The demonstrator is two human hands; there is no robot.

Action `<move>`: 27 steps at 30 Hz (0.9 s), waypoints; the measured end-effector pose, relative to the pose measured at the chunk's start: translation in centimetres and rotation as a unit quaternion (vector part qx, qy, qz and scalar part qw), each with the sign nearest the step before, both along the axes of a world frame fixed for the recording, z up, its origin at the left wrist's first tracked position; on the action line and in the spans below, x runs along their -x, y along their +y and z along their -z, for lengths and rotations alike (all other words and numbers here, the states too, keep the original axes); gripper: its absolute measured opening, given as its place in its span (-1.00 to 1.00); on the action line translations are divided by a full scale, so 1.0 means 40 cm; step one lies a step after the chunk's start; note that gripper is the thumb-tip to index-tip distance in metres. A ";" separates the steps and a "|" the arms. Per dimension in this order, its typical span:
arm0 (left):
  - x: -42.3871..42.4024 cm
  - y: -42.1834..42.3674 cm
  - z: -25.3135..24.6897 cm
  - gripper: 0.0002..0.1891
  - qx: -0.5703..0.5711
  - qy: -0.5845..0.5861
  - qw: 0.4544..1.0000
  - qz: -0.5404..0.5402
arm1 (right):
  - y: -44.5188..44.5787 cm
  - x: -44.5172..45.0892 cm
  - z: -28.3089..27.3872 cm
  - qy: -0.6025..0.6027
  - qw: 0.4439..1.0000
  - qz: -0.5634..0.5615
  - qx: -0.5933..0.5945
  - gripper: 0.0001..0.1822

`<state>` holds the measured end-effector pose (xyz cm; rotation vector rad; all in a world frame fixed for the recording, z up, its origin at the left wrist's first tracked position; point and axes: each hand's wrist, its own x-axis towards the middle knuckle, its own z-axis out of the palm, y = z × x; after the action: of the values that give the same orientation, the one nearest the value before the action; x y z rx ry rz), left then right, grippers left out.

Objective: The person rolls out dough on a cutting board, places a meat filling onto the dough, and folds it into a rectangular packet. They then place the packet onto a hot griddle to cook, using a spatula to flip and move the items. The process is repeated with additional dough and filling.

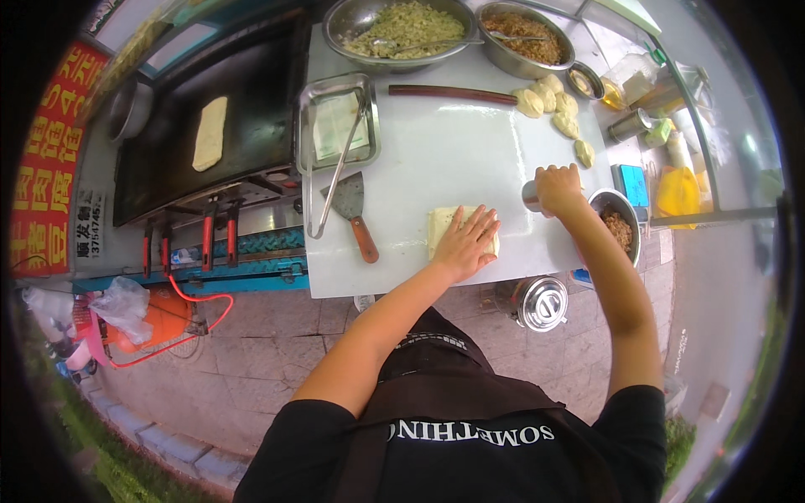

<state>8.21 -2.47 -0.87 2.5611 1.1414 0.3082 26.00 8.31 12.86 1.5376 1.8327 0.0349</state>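
Note:
My left hand [466, 244] lies flat on a folded square of pale dough [440, 221], fingers spread and gripping nothing. Dark specks show on the dough's top. To the right, my right hand [558, 190] is closed around a grey cylinder [531, 196], held just at the white work board [434, 157]; most of it is hidden by the fist, so its exact kind is unclear. Close beside that forearm stands a steel bowl of minced filling [619, 231]. Several oiled dough balls [567, 124] sit beyond my right hand.
A scraper [355, 217] and tongs [339, 166] lie left, the tongs across a steel tray [376, 141]. Farther left, a flat dough strip [210, 133] rests on a black griddle [258, 94]. A wooden rod [449, 94] and filling bowls [402, 60] occupy the back.

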 end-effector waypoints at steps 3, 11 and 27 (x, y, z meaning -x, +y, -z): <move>-0.007 0.002 -0.005 -0.28 0.028 -0.040 0.999 -0.003 | 0.045 -0.041 0.052 -0.045 0.995 0.010 0.087 -0.29; 0.071 0.017 0.011 -0.29 0.028 -0.082 0.987 -0.136 | -0.233 0.048 0.209 0.382 0.905 -0.188 -0.028 0.22; 1.099 0.286 -0.233 -0.49 -0.094 -0.082 0.885 -0.448 | -0.362 0.424 0.133 0.515 0.835 0.046 -0.191 -0.10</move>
<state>-35.76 8.96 8.45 1.8993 2.2412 0.8522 9.03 -6.15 7.53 2.1610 2.6730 -0.6276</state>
